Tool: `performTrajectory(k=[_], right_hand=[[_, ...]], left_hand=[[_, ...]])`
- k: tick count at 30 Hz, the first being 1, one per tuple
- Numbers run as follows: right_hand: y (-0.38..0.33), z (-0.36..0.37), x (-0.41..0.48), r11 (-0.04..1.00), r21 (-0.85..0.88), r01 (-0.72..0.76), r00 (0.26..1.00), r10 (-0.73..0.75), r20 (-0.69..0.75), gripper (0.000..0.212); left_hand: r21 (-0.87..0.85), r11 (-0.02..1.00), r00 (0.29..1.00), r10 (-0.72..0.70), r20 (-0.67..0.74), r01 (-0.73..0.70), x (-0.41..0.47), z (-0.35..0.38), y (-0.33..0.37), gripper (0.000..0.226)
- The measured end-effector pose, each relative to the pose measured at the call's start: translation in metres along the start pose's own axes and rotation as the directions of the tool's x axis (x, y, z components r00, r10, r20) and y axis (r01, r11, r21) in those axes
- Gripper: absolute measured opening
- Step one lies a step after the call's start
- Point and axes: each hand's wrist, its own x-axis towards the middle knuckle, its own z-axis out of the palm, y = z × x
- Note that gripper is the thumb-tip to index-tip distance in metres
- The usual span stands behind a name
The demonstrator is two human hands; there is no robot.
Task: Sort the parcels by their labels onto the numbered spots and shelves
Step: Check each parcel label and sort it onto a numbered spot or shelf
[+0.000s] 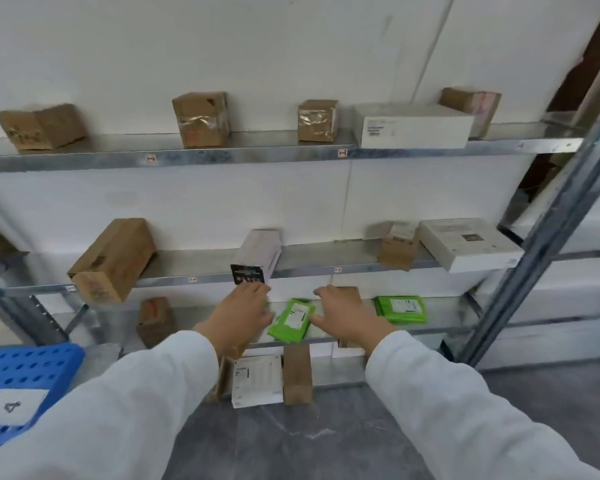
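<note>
**Q:** What is the largest element, and where does the work take place?

**A:** A metal shelving rack of several tiers against a white wall. The step in hand, as judged, is seating one parcel on the third shelf down, among parcels already lying there.

**Q:** Where is the task's thing, and how do the hands stand?

**A:** The green parcel lies flat on that shelf, askew to its front edge. A brown box stands behind the right hand, and a second green parcel lies further right. The left hand is at the parcel's left edge and the right hand at its right edge. Both are spread with fingers fairly straight, flanking the parcel and gripping nothing. Blur hides whether the fingertips touch it.

**Q:** How is the step done well?

**A:** Press in from both sides with flat fingers, turn the parcel square to the shelf edge, and slide rather than lift, since a soft mailer would likely buckle if pinched. Keep the white label face up. Before letting go, check it against the small shelf tag. None is legible for this tier, though one shows on the tier above. Mind the black-ended white box overhanging just above the left hand.
</note>
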Motion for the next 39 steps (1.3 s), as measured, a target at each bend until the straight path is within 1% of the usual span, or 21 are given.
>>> performTrajectory(k=[2, 4, 6, 9, 12, 14, 17, 20, 23, 25, 27, 30, 35, 37, 39], right_hand=[[0.013, 0.003, 0.001, 0.998, 0.042, -0.038, 0.999, 0.036, 0.031, 0.056], [0.025, 0.004, 0.006, 0.994, 0.092, -0.063, 0.997, 0.059, 0.051, 0.054], [0.036, 0.008, 0.017, 0.991, 0.108, -0.084, 0.995, 0.079, 0.058, 0.054], [0.045, 0.017, 0.041, 0.984, 0.122, -0.132, 0.988, 0.120, 0.099, 0.056], [0.054, 0.029, 0.075, 0.979, 0.125, -0.163, 0.977, 0.142, 0.159, 0.055], [0.061, 0.038, 0.101, 0.979, 0.117, -0.164, 0.974, 0.142, 0.179, 0.055], [0.068, 0.053, 0.139, 0.973, 0.111, -0.201, 0.960, 0.172, 0.222, 0.052], [0.076, 0.067, 0.177, 0.962, 0.130, -0.240, 0.942, 0.198, 0.270, 0.053], [0.091, 0.084, 0.217, 0.945, 0.149, -0.293, 0.932, 0.247, 0.266, 0.048], [0.104, 0.101, 0.239, 0.940, 0.134, -0.315, 0.924, 0.271, 0.271, 0.046], [0.117, 0.123, 0.257, 0.935, 0.136, -0.327, 0.916, 0.278, 0.291, 0.049], [0.139, 0.160, 0.280, 0.927, 0.146, -0.345, 0.903, 0.285, 0.323, 0.054], [0.179, 0.230, 0.332, 0.934, 0.110, -0.339, 0.888, 0.278, 0.367, 0.053], [0.189, 0.255, 0.353, 0.928, 0.121, -0.352, 0.884, 0.287, 0.369, 0.053], [0.199, 0.285, 0.378, 0.922, 0.142, -0.361, 0.885, 0.291, 0.363, 0.051]], left_hand=[[0.027, 0.997, 0.995, 0.064, 0.075, -0.066, 0.015, 0.013, 0.004, 0.057], [-0.013, 0.998, 0.995, 0.062, 0.079, -0.061, 0.032, 0.023, 0.006, 0.054], [-0.030, 0.998, 0.997, 0.054, 0.059, -0.052, 0.048, 0.032, 0.006, 0.054], [-0.046, 0.998, 0.993, 0.045, 0.110, -0.040, 0.074, 0.052, 0.000, 0.059], [-0.073, 0.997, 0.984, 0.045, 0.170, -0.033, 0.101, 0.071, -0.008, 0.056], [-0.054, 0.998, 0.982, 0.050, 0.181, -0.041, 0.120, 0.084, -0.017, 0.056], [-0.039, 0.999, 0.970, 0.044, 0.240, -0.036, 0.150, 0.101, -0.036, 0.053], [-0.041, 0.997, 0.965, 0.068, 0.254, -0.059, 0.187, 0.116, -0.056, 0.053], [-0.089, 0.996, 0.965, 0.045, 0.260, -0.022, 0.219, 0.143, -0.072, 0.050], [-0.127, 0.992, 0.958, 0.022, 0.286, 0.015, 0.232, 0.173, -0.079, 0.047], [-0.146, 0.989, 0.945, 0.012, 0.328, 0.038, 0.240, 0.206, -0.082, 0.050], [-0.127, 0.992, 0.924, 0.026, 0.381, 0.024, 0.255, 0.258, -0.090, 0.056], [-0.117, 0.990, 0.927, -0.023, 0.375, 0.072, 0.296, 0.334, -0.106, 0.054], [-0.112, 0.988, 0.936, -0.057, 0.348, 0.102, 0.313, 0.354, -0.114, 0.051], [-0.095, 0.985, 0.929, -0.104, 0.355, 0.147, 0.330, 0.380, -0.123, 0.049]])
